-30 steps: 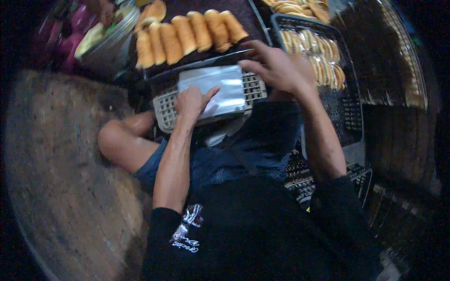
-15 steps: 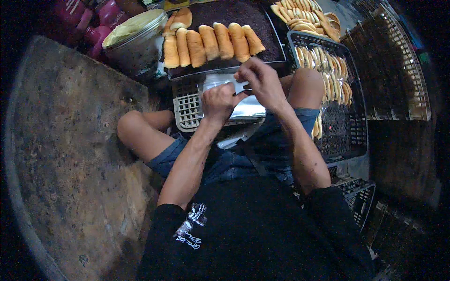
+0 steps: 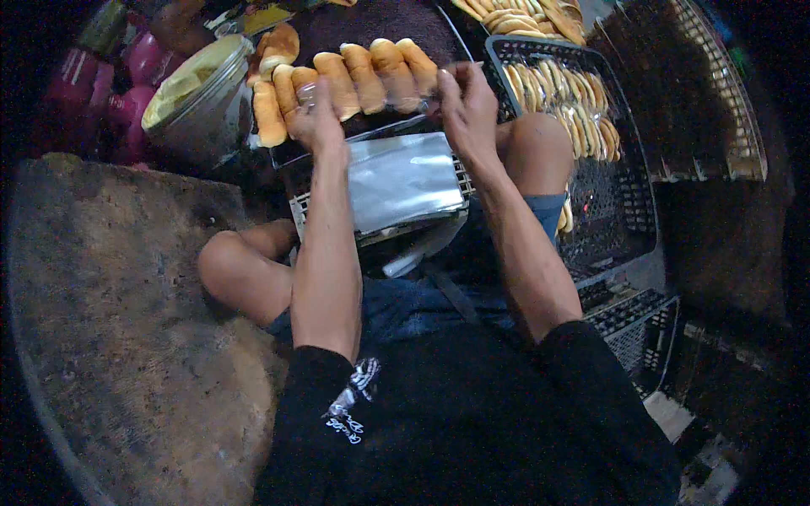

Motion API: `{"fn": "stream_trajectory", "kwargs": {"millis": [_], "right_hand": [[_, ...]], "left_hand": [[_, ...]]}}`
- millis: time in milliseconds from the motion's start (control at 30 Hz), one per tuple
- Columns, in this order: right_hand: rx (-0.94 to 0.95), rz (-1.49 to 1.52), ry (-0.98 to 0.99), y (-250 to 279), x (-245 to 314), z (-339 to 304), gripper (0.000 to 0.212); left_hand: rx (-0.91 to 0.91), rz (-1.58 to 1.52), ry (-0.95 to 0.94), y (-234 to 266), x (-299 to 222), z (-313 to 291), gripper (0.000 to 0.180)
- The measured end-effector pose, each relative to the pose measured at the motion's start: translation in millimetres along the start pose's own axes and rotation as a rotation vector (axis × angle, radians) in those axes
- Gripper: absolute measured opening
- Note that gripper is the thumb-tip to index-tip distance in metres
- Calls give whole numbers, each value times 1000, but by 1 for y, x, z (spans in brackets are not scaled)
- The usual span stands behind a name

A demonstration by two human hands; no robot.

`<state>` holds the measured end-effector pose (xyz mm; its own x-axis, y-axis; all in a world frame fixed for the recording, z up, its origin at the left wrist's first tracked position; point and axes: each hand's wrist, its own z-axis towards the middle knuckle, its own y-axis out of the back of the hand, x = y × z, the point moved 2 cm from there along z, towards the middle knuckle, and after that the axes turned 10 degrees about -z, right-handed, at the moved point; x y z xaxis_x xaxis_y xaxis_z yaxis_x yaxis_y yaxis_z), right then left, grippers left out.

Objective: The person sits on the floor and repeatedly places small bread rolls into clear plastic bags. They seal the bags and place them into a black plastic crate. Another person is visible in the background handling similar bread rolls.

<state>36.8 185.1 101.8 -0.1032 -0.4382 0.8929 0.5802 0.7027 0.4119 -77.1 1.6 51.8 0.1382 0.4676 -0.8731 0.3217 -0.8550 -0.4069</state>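
Before the row of golden bread rolls (image 3: 336, 80), a clear plastic bag (image 3: 380, 94) is stretched between my hands, faint and blurred by motion. My left hand (image 3: 321, 122) pinches its left end, close to the leftmost rolls. At the other end my right hand (image 3: 470, 105) is closed on the bag, beside the rightmost roll. The rolls lie side by side on a dark tray (image 3: 396, 21). Below my hands a stack of clear plastic bags (image 3: 401, 181) rests on a pale upturned crate (image 3: 297, 211) between my knees.
To the right, a black crate (image 3: 645, 181) contains bagged filled rolls (image 3: 561, 88); more bread (image 3: 523, 21) is piled behind it. A bucket of pale yellow spread (image 3: 190, 80) stands at the left, near pink containers (image 3: 126, 110). A wooden board (image 3: 126, 312) spans the left side.
My hands, close together over the bag stack before, have moved apart and forward to the rolls, stretching the clear bag between them. The view has shifted slightly.
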Motion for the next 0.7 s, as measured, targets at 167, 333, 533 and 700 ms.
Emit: {"fn": "stream_trajectory", "kwargs": {"millis": [167,333,533,700], "right_hand": [[277,-1024,-34,-57,-75,77,73],[123,-1036,317,-57,-75,122,44],[267,-133,-32,71,18,112,47],[401,122,-72,94,37,92,48]], "left_hand": [[-213,-153,-63,42,-11,69,54],[-27,-249,-16,60,-13,82,65],[170,-100,-128,38,-31,72,72],[411,23,-167,12,-35,36,76]]}}
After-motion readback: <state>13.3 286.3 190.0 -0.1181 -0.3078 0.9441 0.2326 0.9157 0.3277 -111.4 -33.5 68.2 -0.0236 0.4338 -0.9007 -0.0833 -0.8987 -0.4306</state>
